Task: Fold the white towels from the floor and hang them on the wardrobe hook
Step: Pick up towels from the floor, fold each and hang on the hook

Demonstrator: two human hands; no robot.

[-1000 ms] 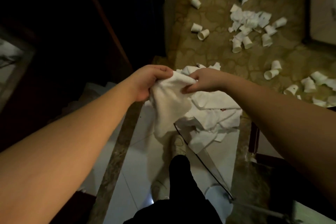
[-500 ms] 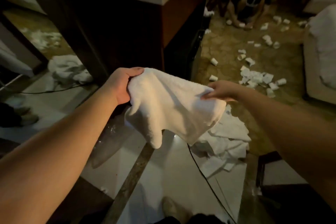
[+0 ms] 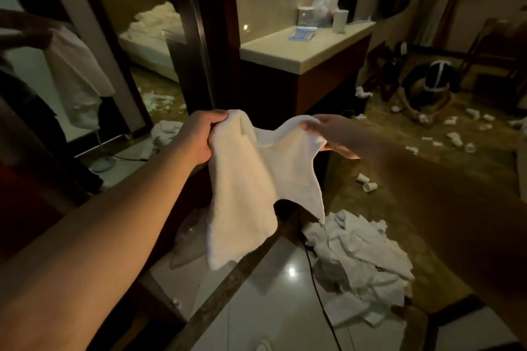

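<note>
White towel (image 3: 256, 179) held up in the air, stretched between both hands, lower edge hanging free. Left hand (image 3: 199, 137) clenched on one top corner; right hand (image 3: 328, 134) pinching the other. Heap of white towels (image 3: 362, 259) on floor below right hand.

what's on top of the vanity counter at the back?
On the counter: a blue-and-white packet lying flat, a small box, a clear plastic bag and a white cup. Whatever stands behind the bag is hidden, and the dim light makes the labels unreadable.
</note>
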